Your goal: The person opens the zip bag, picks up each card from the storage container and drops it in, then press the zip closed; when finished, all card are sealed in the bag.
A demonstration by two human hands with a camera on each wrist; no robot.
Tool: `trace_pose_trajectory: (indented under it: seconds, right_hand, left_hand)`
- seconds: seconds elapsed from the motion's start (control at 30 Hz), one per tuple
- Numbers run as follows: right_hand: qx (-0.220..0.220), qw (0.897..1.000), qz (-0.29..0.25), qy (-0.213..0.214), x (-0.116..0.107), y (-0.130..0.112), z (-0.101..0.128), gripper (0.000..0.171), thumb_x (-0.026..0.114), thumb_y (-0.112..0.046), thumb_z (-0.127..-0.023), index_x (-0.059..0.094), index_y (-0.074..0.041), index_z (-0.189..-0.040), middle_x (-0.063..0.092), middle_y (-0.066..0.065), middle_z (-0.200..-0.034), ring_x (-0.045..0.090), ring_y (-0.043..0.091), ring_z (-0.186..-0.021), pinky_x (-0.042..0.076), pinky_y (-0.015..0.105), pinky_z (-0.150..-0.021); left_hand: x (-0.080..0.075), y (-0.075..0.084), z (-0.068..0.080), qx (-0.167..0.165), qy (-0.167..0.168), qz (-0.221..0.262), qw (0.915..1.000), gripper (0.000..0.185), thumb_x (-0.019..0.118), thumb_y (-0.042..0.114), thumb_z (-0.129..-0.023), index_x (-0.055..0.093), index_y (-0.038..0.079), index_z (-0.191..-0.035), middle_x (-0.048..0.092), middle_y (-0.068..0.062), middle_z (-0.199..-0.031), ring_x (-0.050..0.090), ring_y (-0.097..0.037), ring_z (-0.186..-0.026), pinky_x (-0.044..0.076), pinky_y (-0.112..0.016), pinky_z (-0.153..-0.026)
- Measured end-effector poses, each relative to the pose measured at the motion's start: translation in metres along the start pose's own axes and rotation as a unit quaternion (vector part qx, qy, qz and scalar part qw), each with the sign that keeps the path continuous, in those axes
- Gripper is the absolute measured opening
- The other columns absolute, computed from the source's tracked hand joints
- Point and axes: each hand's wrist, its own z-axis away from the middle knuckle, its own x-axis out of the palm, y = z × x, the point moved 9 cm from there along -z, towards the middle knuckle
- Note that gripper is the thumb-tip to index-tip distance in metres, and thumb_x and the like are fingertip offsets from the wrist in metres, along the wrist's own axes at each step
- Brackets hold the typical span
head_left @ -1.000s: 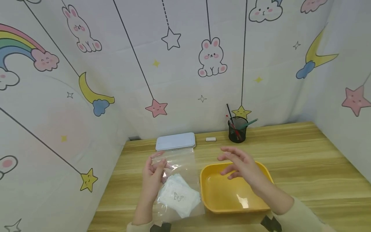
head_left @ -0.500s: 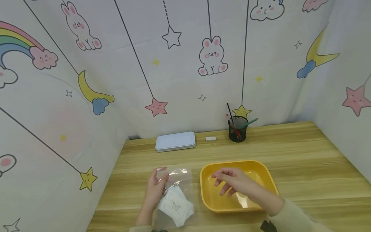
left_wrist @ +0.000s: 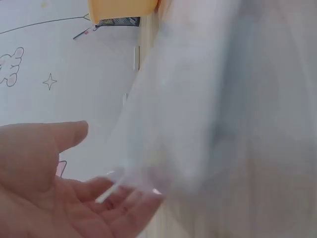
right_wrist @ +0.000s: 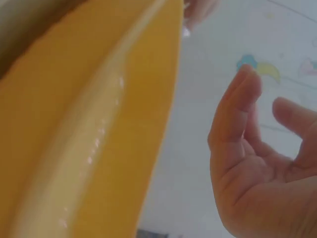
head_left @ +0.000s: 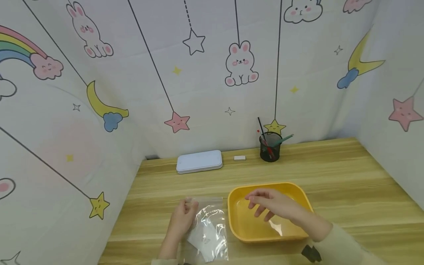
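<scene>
A clear plastic bag (head_left: 216,215), with white folded sheets (head_left: 203,239) inside, is low over the table's near left part. My left hand (head_left: 183,218) is at its upper left corner. In the left wrist view the left hand (left_wrist: 74,183) has its thumb apart from the fingers, and the fingertips touch the blurred bag (left_wrist: 193,114). Over the yellow tray (head_left: 238,235) hovers my right hand (head_left: 273,204), holding nothing. The right wrist view has this right hand (right_wrist: 262,163) with fingers loosely bent and thumb apart, beside the tray's yellow wall (right_wrist: 133,109).
Along the back of the wooden table (head_left: 334,176) are a pale flat case (head_left: 199,162), a small white eraser-like block (head_left: 239,158) and a black mesh pen cup (head_left: 269,149) holding several pens. A patterned cloth (head_left: 212,92) closes off the back and sides.
The bag has come down toward the table and nearer me, with my left hand lowering along with it. My right hand has dropped a little over the tray.
</scene>
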Motion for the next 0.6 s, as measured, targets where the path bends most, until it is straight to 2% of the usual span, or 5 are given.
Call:
trace_pose_trajectory:
  seconds: [0.13, 0.27, 0.47, 0.53, 0.6]
  right_hand:
    - [-0.028, 0.998, 0.032, 0.049, -0.027, -0.014, 0.002, 0.042, 0.054, -0.033, -0.099, 0.057, 0.002, -0.123, 0.063, 0.014, -0.106, 0.064, 0.027, -0.084, 0.055, 0.038, -0.063]
    - [-0.061, 0.986, 0.076, 0.136, -0.066, -0.022, 0.011, 0.039, 0.053, -0.030, -0.100, 0.059, 0.001, -0.123, 0.064, 0.014, -0.107, 0.064, 0.029, -0.085, 0.055, 0.035, -0.062]
    - [-0.092, 0.951, 0.147, 0.257, -0.117, -0.033, 0.037, 0.040, 0.051, -0.034, -0.100, 0.061, 0.000, -0.119, 0.065, 0.016, -0.105, 0.066, 0.027, -0.083, 0.056, 0.033, -0.064]
    - [-0.098, 0.937, 0.176, 0.285, -0.129, -0.035, 0.044, 0.042, 0.050, -0.037, -0.100, 0.061, -0.001, -0.120, 0.065, 0.016, -0.106, 0.066, 0.023, -0.081, 0.056, 0.032, -0.065]
    - [-0.107, 0.919, 0.216, 0.312, -0.139, -0.035, 0.051, 0.042, 0.049, -0.038, -0.100, 0.062, -0.004, -0.120, 0.064, 0.014, -0.107, 0.066, 0.021, -0.081, 0.056, 0.031, -0.063]
  left_hand:
    - [0.000, 0.001, -0.001, -0.013, 0.002, -0.039, 0.9992, 0.064, 0.047, 0.046, -0.099, 0.049, -0.011, -0.129, 0.061, -0.020, -0.105, 0.059, -0.036, -0.096, 0.047, -0.052, -0.084]
    - [0.000, -0.001, -0.001, -0.035, -0.005, -0.057, 0.9978, 0.074, 0.028, 0.056, -0.100, 0.052, -0.008, -0.129, 0.052, -0.030, -0.125, 0.047, -0.050, -0.115, 0.036, -0.063, -0.095]
    - [-0.008, 0.003, -0.001, -0.046, 0.017, -0.110, 0.9927, 0.076, 0.023, 0.059, -0.099, 0.057, -0.003, -0.127, 0.056, -0.025, -0.121, 0.050, -0.047, -0.113, 0.040, -0.063, -0.088]
    - [-0.013, 0.012, -0.002, -0.033, 0.033, -0.118, 0.9919, 0.073, 0.025, 0.058, -0.100, 0.057, -0.002, -0.126, 0.058, -0.021, -0.115, 0.054, -0.042, -0.107, 0.044, -0.060, -0.082]
    - [-0.018, 0.028, -0.002, -0.007, 0.057, -0.120, 0.9912, 0.069, 0.029, 0.057, -0.100, 0.057, 0.000, -0.126, 0.057, -0.018, -0.111, 0.056, -0.037, -0.102, 0.047, -0.055, -0.076]
